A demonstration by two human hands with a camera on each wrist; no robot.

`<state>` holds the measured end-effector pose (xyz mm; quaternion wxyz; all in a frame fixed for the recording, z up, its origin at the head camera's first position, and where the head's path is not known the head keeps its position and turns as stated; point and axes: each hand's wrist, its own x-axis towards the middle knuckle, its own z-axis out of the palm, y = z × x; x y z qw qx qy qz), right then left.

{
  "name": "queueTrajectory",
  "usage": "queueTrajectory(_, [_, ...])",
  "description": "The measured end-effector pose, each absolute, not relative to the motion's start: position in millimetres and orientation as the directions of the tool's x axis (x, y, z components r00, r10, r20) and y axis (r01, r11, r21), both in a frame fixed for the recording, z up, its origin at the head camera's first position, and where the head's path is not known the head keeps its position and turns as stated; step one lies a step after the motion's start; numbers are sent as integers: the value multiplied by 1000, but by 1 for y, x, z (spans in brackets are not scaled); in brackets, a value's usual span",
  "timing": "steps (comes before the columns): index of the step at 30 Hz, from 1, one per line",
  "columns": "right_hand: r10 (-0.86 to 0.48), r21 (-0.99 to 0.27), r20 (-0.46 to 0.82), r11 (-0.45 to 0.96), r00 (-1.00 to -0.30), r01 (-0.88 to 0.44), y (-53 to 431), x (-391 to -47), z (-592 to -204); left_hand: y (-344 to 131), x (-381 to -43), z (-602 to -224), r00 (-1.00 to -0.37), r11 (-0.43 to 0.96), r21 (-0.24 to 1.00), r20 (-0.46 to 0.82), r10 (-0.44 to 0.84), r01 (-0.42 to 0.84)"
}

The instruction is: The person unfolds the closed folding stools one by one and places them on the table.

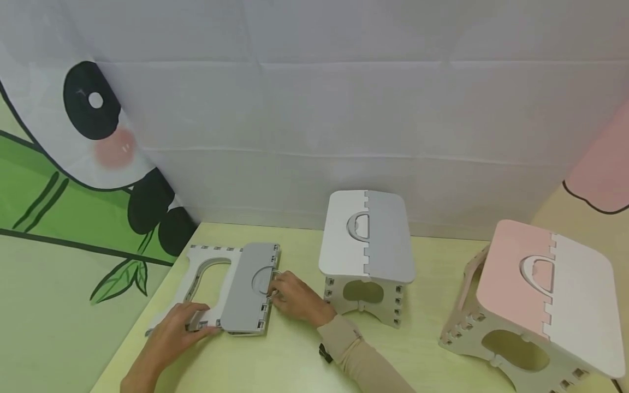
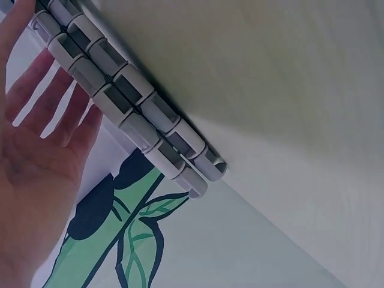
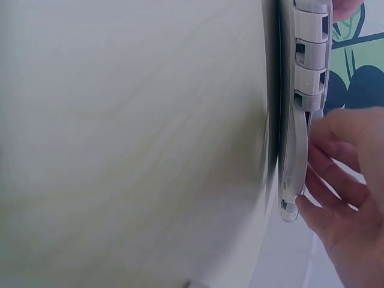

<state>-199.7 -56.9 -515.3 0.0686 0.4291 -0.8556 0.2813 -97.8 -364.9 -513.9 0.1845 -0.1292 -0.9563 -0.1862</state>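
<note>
A grey and white folding stool (image 1: 248,295) lies collapsed flat on the table at the left, its legs side toward the left. My left hand (image 1: 177,333) holds its near edge, the thumb along the edge and the fingers over the white leg panel. In the left wrist view, those fingers (image 2: 72,114) reach behind the stool's hinged edge (image 2: 129,99). At the stool's right edge, the curled fingers of my right hand (image 1: 296,296) pinch the carry handle (image 1: 275,278). The right wrist view shows this hand (image 3: 345,180) against the stool's narrow side (image 3: 294,156), fingertips partly hidden.
A white and grey stool (image 1: 388,234) stands unfolded right of my right hand. Farther right stands a pink and white unfolded stool (image 1: 585,305). A pale cloth wall (image 1: 344,109) rises behind the light yellow table (image 1: 295,234), with a printed cartoon panel (image 1: 73,207) at the left.
</note>
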Motion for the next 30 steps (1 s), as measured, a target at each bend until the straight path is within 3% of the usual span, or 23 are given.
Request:
queueTrajectory(8, [-601,-480,407,500,-687,-721,-59,-201,-520,-363,-97,-513,-871,870,313,437,224,381])
queueTrajectory(20, [-523,-724,243,463,-817,-512,-62,-197,-523,-364,-96,-518,-861,874,289,449,238,391])
queueTrajectory(30, [-414,-896,138,335,-900,-291,-67,-197,-526,-365,-98,-518,-874,879,292,424,235,378])
